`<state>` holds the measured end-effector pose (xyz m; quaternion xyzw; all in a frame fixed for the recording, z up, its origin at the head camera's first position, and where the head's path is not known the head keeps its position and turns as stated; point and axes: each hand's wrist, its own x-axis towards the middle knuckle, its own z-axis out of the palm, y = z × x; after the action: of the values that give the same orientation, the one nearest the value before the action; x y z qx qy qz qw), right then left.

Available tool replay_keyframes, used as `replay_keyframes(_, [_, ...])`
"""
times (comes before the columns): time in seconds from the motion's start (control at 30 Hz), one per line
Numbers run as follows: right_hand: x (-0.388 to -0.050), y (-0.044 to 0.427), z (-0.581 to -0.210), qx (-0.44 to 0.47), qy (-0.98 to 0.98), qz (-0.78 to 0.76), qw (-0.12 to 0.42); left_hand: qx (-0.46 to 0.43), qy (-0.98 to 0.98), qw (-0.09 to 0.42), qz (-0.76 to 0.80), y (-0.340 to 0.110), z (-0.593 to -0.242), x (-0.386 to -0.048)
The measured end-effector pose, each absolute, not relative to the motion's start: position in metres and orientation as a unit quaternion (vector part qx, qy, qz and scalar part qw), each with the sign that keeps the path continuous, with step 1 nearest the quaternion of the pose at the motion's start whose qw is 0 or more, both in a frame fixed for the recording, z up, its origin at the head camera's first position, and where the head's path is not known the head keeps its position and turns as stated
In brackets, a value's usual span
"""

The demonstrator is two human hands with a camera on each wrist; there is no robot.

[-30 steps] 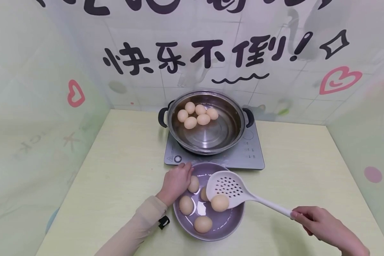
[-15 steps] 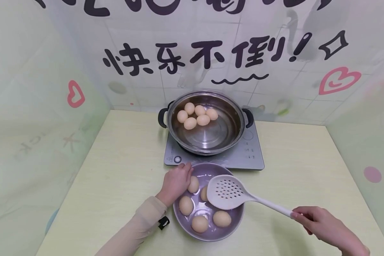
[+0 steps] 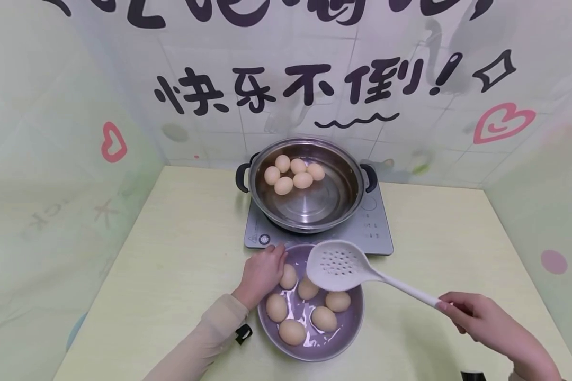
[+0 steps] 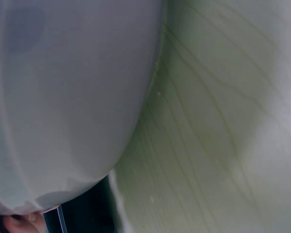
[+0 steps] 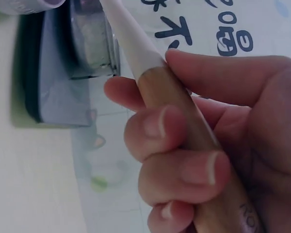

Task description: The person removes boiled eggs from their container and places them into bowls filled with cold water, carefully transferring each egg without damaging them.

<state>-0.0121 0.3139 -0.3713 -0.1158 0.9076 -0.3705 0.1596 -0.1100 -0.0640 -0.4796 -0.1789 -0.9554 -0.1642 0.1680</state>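
A purple bowl [image 3: 340, 336] holds several brown eggs [image 3: 292, 332] in what looks like shallow water. My left hand [image 3: 263, 270] grips the bowl's left rim; in the left wrist view the bowl's outer wall [image 4: 77, 97] fills the left side, with fingertips [image 4: 26, 223] at the bottom corner. My right hand [image 3: 476, 317] holds a white skimmer [image 3: 338, 264] with a perforated head. In the right wrist view, fingers and thumb wrap its wooden handle [image 5: 165, 92]. The skimmer's head hangs over the bowl's far right part, with no egg on it, and partly covers the rim.
Behind the bowl, a steel pot [image 3: 305, 228] with two black handles stands on a grey induction cooker [image 3: 381, 230]. Several eggs [image 3: 302, 180] lie together in its far left part. A printed wall sheet [image 3: 295, 116] closes the back of the pale table [image 3: 186, 222].
An egg slid off the skimmer's edge into the bowl. The skimmer then rose and shifted toward the pot, uncovering another egg. Eggs shifted in the bowl; my left hand stayed put.
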Motion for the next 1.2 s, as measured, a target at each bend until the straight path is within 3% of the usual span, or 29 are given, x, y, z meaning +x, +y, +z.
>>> replay_keyframes(0.3, [-0.053,0.285,-0.354,-0.097,0.903,-0.406,0.100,-0.179,-0.954,0.175,-0.164,-0.065,-0.482,-0.109])
replay_keyframes(0.7, [-0.112,0.228,-0.349,-0.078,0.935,-0.344,0.035,-0.178,-0.955,0.169,-0.164,-0.064,-0.482,-0.110])
replay_keyframes(1.2, [-0.135,0.192,-0.365,-0.093,0.933,-0.348,-0.002,-0.176,-0.957,0.162,-0.163,-0.064,-0.481,-0.111])
